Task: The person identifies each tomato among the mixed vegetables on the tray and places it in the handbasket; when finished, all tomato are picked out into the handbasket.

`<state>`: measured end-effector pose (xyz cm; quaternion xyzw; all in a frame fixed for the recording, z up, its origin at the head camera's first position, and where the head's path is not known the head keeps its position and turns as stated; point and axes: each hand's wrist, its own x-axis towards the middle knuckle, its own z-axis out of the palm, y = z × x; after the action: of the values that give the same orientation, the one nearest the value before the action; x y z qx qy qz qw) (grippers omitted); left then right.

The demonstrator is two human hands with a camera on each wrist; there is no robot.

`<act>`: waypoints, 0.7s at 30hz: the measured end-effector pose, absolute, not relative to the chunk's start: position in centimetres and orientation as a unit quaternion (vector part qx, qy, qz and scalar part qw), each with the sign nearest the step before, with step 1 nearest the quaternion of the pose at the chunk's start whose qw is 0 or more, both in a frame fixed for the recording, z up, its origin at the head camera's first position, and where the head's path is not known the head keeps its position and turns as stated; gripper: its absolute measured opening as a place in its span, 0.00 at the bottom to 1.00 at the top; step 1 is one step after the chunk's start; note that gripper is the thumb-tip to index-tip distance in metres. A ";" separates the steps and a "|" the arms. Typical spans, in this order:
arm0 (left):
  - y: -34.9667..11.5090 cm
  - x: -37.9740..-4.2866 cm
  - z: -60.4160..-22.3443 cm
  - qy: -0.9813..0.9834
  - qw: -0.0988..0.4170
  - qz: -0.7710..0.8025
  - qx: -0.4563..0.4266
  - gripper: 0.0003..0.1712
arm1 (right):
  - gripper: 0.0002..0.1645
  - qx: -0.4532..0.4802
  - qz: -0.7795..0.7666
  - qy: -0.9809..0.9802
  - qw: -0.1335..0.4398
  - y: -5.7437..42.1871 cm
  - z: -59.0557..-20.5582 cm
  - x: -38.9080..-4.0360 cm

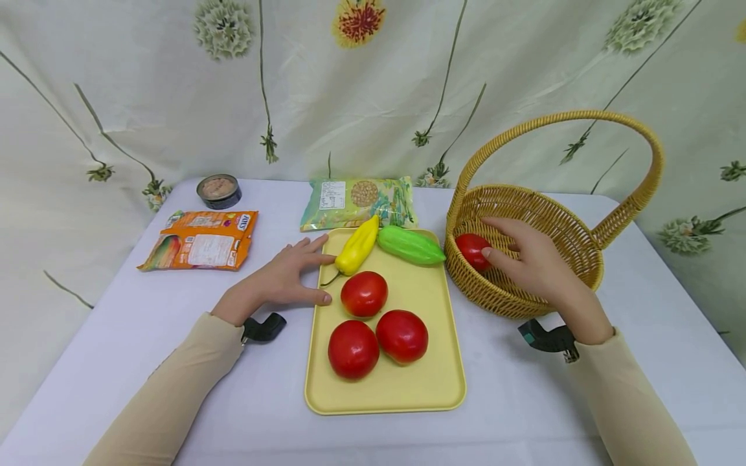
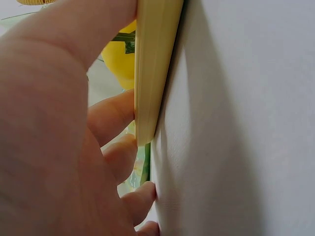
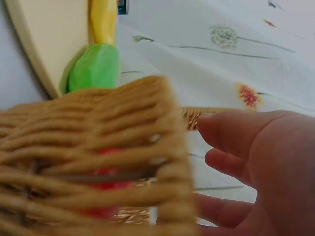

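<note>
Glossy red tomato (image 1: 471, 251) inside wicker basket (image 1: 495, 298), near its left wall; yellow tray (image 1: 402, 391) lying flat alongside

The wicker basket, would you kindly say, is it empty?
The wicker basket is not empty: the head view shows a red tomato inside, by the right hand.

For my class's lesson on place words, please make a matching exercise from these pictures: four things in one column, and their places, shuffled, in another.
Things
1. round tin
2. wicker basket
3. left hand
4. green vegetable

Places
A. at the left edge of the yellow tray
B. lying across the tray's far right corner
C. just behind the orange packet
D. standing to the right of the tray

Right pairs: 1-C, 2-D, 3-A, 4-B.
</note>
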<state>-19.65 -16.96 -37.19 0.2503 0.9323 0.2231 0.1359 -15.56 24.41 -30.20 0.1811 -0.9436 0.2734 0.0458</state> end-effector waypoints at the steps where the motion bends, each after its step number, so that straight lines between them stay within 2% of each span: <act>1: -17.0 -19.6 -37.2 0.932 0.136 0.223 0.250 0.46 | 0.31 0.183 0.275 -0.942 0.049 24.3 -30.0 -15.4; 15: -16.9 -19.6 -37.1 0.931 0.138 0.227 0.251 0.45 | 0.28 0.287 0.274 -0.913 0.096 21.3 -29.8 -12.9; 21: -16.9 -19.6 -37.0 0.931 0.139 0.226 0.250 0.45 | 0.29 0.322 0.275 -0.902 0.087 20.2 -30.2 -12.3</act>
<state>-19.58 -16.93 -37.04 0.2505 0.9312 0.2258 0.1386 -12.32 20.16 -30.23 0.3223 -0.9016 0.2753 0.0868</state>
